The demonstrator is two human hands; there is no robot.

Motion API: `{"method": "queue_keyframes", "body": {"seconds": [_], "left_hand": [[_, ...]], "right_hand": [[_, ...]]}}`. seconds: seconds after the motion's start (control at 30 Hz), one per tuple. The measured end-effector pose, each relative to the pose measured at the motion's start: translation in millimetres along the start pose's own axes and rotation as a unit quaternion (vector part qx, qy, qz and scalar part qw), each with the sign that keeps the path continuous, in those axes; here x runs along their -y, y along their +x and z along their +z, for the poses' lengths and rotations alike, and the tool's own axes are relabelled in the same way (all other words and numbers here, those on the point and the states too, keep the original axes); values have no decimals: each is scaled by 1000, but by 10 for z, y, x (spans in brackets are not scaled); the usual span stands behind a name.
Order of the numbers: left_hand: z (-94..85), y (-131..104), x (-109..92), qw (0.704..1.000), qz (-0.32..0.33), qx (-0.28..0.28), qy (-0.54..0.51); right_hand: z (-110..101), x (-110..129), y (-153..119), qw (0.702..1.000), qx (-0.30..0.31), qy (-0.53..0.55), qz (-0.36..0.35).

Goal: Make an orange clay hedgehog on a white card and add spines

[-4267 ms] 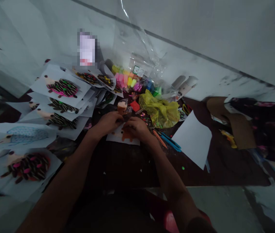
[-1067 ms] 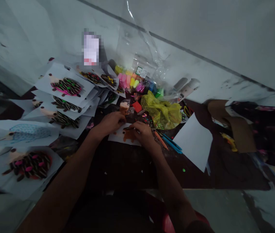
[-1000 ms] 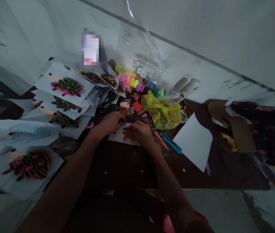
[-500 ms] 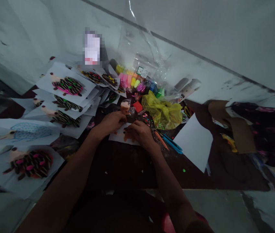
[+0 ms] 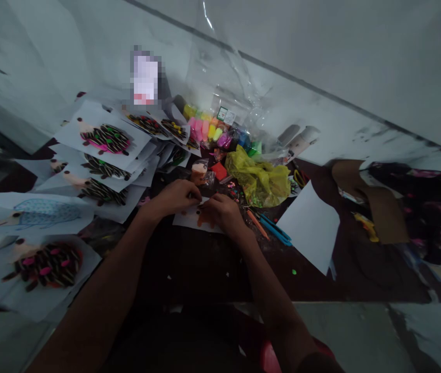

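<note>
A small white sheet of paper (image 5: 181,220) lies on the dark table, with an orange-brown shape (image 5: 205,217), clay-like in look, on it. My left hand (image 5: 175,198) is at the sheet's upper left edge, thumb and fingertips drawn together. Over the right part of the shape bends my right hand (image 5: 223,211), its fingers curled and closed; they cover part of the shape. Whatever sits between the fingertips of either hand is too small or hidden to make out. Just beyond the hands is a clear wrapper with peach and brown clay (image 5: 199,171).
Hedgehog pictures with striped seeds (image 5: 105,139) pile up at left. A yellow plastic bag (image 5: 257,176) and a bag of coloured clay (image 5: 220,132) stand behind. An orange stick (image 5: 258,224), blue scissors-like tool (image 5: 275,229), blank paper (image 5: 309,225) and cardboard (image 5: 387,215) lie to the right.
The whole view has shifted very slightly. Both hands stay at the small sheet in nearly the same pose, with only tiny finger movement.
</note>
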State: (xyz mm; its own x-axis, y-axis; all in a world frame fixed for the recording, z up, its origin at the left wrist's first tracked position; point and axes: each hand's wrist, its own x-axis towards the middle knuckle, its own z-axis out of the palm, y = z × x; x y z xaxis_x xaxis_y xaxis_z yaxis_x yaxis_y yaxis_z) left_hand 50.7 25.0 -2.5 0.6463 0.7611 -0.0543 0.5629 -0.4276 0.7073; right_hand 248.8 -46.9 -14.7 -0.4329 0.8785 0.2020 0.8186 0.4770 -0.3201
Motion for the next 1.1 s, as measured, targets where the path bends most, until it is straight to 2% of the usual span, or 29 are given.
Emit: {"method": "queue_keyframes", "body": {"seconds": [0.23, 0.67, 0.9, 1.1], "left_hand": [[8, -10, -78, 999, -22, 29, 29], [-29, -28, -167, 998, -45, 49, -5], [-20, -29, -90, 997, -40, 55, -24], [3, -31, 17, 998, -4, 51, -41]], "right_hand": [[38, -23, 5, 1000, -4, -6, -4], [73, -30, -6, 1000, -18, 13, -8], [35, -42, -18, 1000, -12, 21, -10], [4, -19, -26, 1000, -10, 2, -16]]}}
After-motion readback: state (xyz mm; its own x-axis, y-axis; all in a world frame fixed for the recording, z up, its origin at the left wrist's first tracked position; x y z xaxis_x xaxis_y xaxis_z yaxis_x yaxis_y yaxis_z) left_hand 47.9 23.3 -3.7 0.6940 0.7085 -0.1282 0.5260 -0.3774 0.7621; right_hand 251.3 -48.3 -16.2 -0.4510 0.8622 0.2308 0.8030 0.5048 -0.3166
